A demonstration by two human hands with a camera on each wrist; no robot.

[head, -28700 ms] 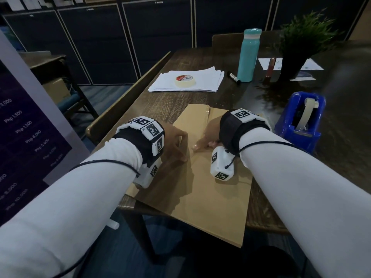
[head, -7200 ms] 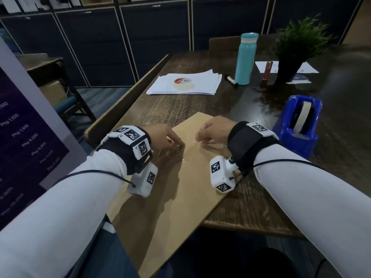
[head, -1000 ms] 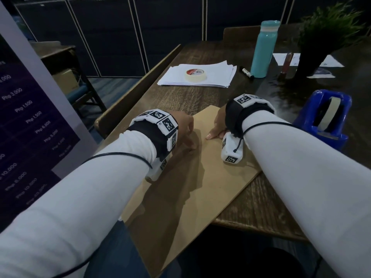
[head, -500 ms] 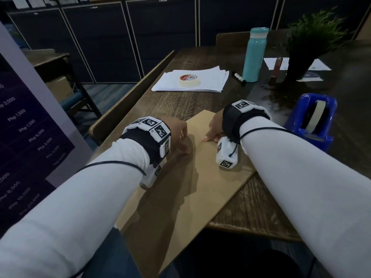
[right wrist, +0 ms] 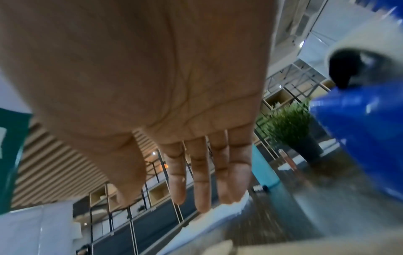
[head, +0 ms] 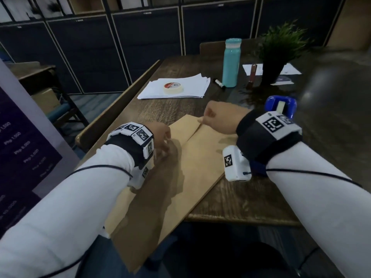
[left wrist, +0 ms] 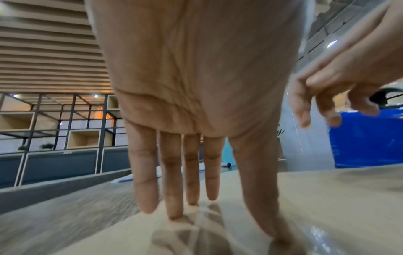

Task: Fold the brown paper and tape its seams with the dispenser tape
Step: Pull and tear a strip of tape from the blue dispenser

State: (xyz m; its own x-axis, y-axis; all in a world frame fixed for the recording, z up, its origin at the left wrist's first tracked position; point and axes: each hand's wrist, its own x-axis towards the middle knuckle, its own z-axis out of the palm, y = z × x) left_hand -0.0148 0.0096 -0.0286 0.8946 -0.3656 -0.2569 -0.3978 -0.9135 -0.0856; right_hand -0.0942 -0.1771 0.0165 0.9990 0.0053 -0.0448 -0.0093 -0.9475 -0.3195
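The folded brown paper (head: 180, 177) lies lengthwise on the wooden table, and its near end hangs over the table edge. A seam (head: 192, 133) runs down its far half. My left hand (head: 162, 141) rests on the paper left of the seam; in the left wrist view its straight fingertips (left wrist: 174, 212) press on the sheet (left wrist: 327, 198). My right hand (head: 212, 117) hovers just above the far end of the seam, holding nothing, its fingers (right wrist: 200, 189) stretched out in the right wrist view. The blue tape dispenser (head: 281, 103) stands just right of it, partly behind my wrist.
A masking tape roll (head: 173, 87) sits on a stack of white sheets (head: 192, 85) at the far middle. Beyond stand a teal bottle (head: 230, 63), a marker (head: 219, 83) and a potted plant (head: 277, 53). A bench back (head: 112, 117) lines the left edge.
My right hand has lifted off the paper and moved toward its far end, nearer the dispenser. My left hand still presses on the sheet.
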